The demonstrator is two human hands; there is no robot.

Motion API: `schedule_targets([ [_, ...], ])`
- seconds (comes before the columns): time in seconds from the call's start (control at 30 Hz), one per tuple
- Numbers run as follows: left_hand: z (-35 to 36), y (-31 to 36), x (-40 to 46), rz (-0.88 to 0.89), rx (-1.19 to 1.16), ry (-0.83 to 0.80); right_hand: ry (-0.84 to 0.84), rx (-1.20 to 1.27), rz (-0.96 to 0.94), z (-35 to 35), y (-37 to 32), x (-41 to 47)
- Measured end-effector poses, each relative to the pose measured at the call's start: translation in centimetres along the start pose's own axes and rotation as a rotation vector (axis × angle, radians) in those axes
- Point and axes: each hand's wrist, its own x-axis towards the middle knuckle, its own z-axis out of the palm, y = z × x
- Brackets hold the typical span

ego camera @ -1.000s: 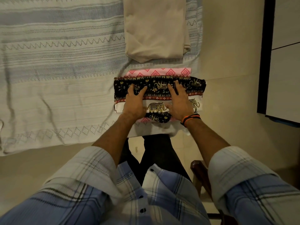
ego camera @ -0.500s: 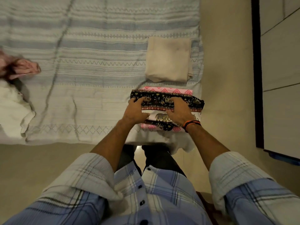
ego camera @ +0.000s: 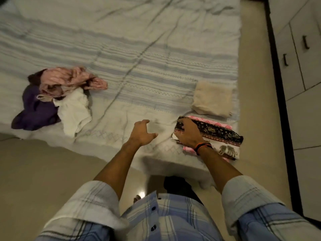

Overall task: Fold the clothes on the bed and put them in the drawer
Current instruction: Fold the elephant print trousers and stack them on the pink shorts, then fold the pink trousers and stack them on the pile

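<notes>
Dim, warm indoor light, low contrast. Motion blur throughout: bed (ego camera: 121, 49) stripes smeared, cupboard (ego camera: 298, 49) lines soft. Left hand (ego camera: 141, 134) blurred at the fingers; right hand (ego camera: 188, 134) a little sharper. Soft shadow on the sheet just at 3 o'clock of the left hand. Small bright glare spot on the floor (ego camera: 34, 171) near 6 o'clock. Wide-angle bending at the edges; cupboard lines slant. Sleeves at the bottom are out of focus.

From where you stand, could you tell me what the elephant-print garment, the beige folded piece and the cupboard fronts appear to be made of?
Elephant-print garment: thin woven printed fabric, probably cotton or rayon, matte; it folds flat.
Beige folded piece: thicker matte cloth, possibly cotton; its fold edges are soft and rounded.
Cupboard fronts: smooth pale panels, likely laminate or painted board, with dark handles, possibly metal.
</notes>
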Motion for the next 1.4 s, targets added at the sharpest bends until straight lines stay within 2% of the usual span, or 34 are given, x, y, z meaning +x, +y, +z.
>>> schedule_targets([
  [0.33,-12.3,-13.6,-8.4,-0.135,-0.143,0.224,-0.051,-0.052,-0.215,8.3,-15.8,-1.9],
  [0.57,-17.3,-19.6,-9.5,-0.246,-0.184,0.303,-0.150,-0.063,-0.310,12.8,-22.8,0.6],
  [0.97,-25.9,-24.1,-2.0,-0.402,-0.263,0.360,-0.286,-0.069,-0.391,17.0,-32.3,13.7],
  [1.1,-29.0,-24.1,1.6,-0.396,-0.265,0.402,-0.306,-0.089,-0.424,17.0,-35.2,18.2],
  [1.4,-34.4,-26.1,9.2,-0.388,-0.260,0.349,-0.310,-0.118,-0.441,19.0,-40.4,26.3],
])
